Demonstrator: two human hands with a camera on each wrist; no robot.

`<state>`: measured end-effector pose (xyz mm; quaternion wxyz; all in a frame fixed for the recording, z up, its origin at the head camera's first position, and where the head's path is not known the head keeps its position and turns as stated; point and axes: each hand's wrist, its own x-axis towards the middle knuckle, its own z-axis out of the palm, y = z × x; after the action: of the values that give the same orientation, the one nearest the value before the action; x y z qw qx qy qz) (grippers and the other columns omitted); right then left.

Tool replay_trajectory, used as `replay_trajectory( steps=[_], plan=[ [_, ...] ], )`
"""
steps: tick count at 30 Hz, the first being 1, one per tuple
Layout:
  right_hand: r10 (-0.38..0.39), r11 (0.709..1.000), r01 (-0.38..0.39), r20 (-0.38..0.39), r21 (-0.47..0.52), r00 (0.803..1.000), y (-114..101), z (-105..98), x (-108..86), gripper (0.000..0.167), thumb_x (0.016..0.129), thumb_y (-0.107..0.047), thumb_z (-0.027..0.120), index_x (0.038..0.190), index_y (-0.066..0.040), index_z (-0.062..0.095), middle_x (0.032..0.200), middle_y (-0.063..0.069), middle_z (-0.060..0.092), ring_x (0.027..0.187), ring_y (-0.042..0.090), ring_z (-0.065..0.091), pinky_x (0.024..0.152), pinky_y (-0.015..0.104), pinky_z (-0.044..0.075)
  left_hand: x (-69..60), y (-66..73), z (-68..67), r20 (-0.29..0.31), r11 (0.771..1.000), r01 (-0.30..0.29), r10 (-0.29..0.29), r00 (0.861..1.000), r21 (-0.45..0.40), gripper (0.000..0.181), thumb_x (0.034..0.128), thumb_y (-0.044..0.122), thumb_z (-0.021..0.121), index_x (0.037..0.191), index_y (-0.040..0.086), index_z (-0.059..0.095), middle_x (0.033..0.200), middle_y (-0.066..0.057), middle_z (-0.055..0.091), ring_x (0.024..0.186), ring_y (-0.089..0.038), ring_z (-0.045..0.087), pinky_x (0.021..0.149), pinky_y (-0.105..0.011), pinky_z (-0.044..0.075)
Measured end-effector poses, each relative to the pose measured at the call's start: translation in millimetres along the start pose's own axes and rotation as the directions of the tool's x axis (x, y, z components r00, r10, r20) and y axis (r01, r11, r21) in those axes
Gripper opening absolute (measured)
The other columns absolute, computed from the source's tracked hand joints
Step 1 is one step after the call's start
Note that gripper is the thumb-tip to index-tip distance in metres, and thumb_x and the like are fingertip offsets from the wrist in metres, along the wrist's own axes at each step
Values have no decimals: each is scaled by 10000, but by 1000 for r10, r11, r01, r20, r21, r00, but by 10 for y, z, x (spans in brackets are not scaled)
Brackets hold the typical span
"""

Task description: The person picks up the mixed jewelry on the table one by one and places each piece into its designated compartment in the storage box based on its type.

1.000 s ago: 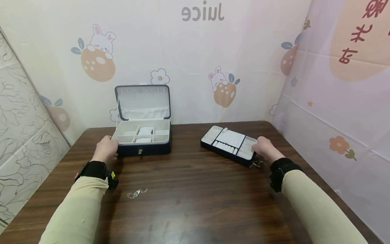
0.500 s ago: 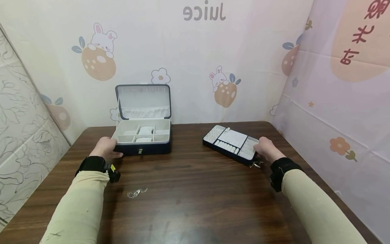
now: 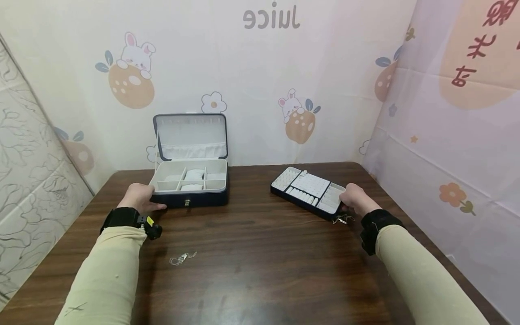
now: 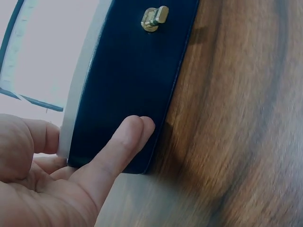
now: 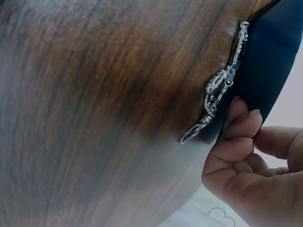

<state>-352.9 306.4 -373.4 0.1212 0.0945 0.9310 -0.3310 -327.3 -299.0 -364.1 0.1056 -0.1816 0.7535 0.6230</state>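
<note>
A navy box [image 3: 207, 197] with white compartments stands with its lid raised at the back left of the table. My left hand [image 3: 138, 197] grips its front left corner; in the left wrist view the thumb [image 4: 125, 137] lies along the navy front, below a gold clasp [image 4: 154, 19]. To the right, a navy tray [image 3: 304, 205] with white sections and ring rolls lies at an angle. My right hand [image 3: 357, 198] pinches its right end. Beside that end, a silver chain [image 5: 218, 85] lies on the wood in the right wrist view.
Another silver chain [image 3: 183, 258] lies on the dark wooden table [image 3: 252, 271], in front of the box. Printed cloth [image 3: 252, 67] hangs behind the table and along its right side.
The tray has shifted slightly to the right with my right hand. My left hand has moved slightly at the box corner, and its thumb now stretches along the front.
</note>
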Motion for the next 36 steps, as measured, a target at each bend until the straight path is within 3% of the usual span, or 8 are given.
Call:
replay_trajectory(
  steps=[2,6,13,24,30,36],
  plan=[
    [8,1000,-8,6,6,1000,4,0,1,356,927,37,410,1233,219,426,679,111,592,559,172,533,531,264,412,-19,5,10,-5,1000,1,-1,1000,-1,608,1021,29,237,1541,-182,4,1591,-367,137,759,-195,742,843,-309,593],
    [12,1000,-12,9,17,1000,6,-1,-1,337,916,36,417,1199,216,453,649,90,594,542,155,538,521,256,421,-59,32,51,-5,1000,4,-5,1000,-26,612,1016,22,265,1537,-189,22,1561,-372,190,797,-263,766,865,-336,588],
    [13,999,-14,23,41,1000,15,-11,3,310,917,29,423,1165,208,481,644,80,604,534,134,561,507,244,427,-87,82,126,51,997,34,-30,998,-75,629,982,-35,249,1537,-184,-7,1550,-381,163,814,-334,747,884,-372,583],
    [8,999,-10,44,35,999,7,-27,-50,287,963,-29,448,1114,200,535,617,53,653,527,109,608,505,228,454,-157,132,172,57,987,44,-36,998,-152,663,975,-70,228,1561,-124,-79,1600,-352,76,780,-334,745,878,-369,587],
    [8,1000,-9,48,22,999,28,-46,-46,262,973,-68,461,990,134,626,615,39,668,535,107,618,525,239,455,-190,132,211,46,990,27,-21,999,-137,631,981,-69,221,1555,-150,-29,1594,-365,117,777,-322,749,862,-368,591],
    [-6,999,4,52,36,999,38,-42,-50,244,972,-75,473,1001,127,608,620,39,673,542,110,630,525,247,469,-225,119,232,34,992,26,-22,999,-123,599,999,-49,212,1544,-174,0,1588,-387,131,785,-339,759,847,-357,594]
  ],
)
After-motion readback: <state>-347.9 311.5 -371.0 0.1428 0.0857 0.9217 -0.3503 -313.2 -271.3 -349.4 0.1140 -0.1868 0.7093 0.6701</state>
